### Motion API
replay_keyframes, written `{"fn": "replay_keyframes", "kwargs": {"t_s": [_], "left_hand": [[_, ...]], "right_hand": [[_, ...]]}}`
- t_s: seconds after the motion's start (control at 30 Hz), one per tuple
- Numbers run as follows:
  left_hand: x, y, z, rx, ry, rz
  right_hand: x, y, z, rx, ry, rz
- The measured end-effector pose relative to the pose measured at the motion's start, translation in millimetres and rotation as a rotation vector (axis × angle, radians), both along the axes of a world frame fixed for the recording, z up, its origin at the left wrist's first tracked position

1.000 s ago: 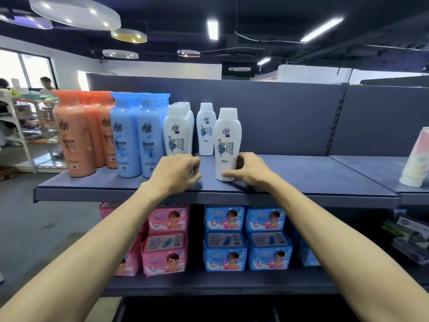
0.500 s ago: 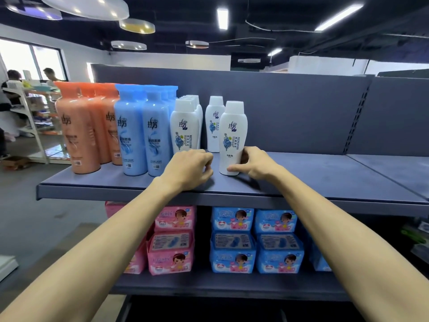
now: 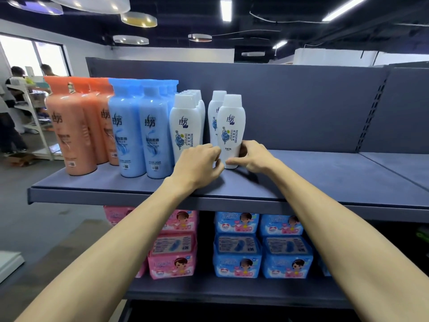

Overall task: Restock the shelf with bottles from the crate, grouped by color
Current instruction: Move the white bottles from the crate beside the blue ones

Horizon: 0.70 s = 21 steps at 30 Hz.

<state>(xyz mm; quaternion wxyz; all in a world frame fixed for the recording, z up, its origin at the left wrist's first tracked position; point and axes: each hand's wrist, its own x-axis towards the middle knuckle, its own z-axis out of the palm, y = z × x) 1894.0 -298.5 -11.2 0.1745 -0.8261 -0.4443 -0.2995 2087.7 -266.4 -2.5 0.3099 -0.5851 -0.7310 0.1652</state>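
1. Both hands are at the foot of one white bottle (image 3: 231,126). The right hand (image 3: 253,156) curls round its lower right side, thumb across the front of the base. The left hand (image 3: 197,163) is curled, fingertips at the bottle's lower left edge; whether they pinch it I cannot tell.
2. That bottle is white with a white cap, a narrowed neck and a blue flower print.
3. It reads "拉芳" near the top, and "REFRESHING" runs vertically beside the flower.
4. It stands upright on the grey shelf (image 3: 325,182), between the two hands, with a second white bottle (image 3: 214,112) just behind it to the left.
5. Further left stand a row of white bottles (image 3: 185,126), then blue bottles (image 3: 130,131), then orange bottles (image 3: 69,126), all bearing the same brand.
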Motion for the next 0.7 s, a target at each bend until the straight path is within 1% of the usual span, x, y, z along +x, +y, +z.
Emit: {"fn": "replay_keyframes", "kwargs": {"t_s": [0.13,0.27,0.7], "left_hand": [[13.6,5.9,0.1,-0.006,-0.037,-0.027],[22.6,12.3,-3.7,0.000,-0.085,-0.009],[27.9,27.2,-12.9,0.167,-0.175,-0.052]], "right_hand": [[-2.0,6.4,5.1,0.011,-0.027,0.005],[-2.8,16.1,5.0,0.011,-0.049,0.010],[-4.1,46.9,3.8,-0.010,-0.026,0.022]]}}
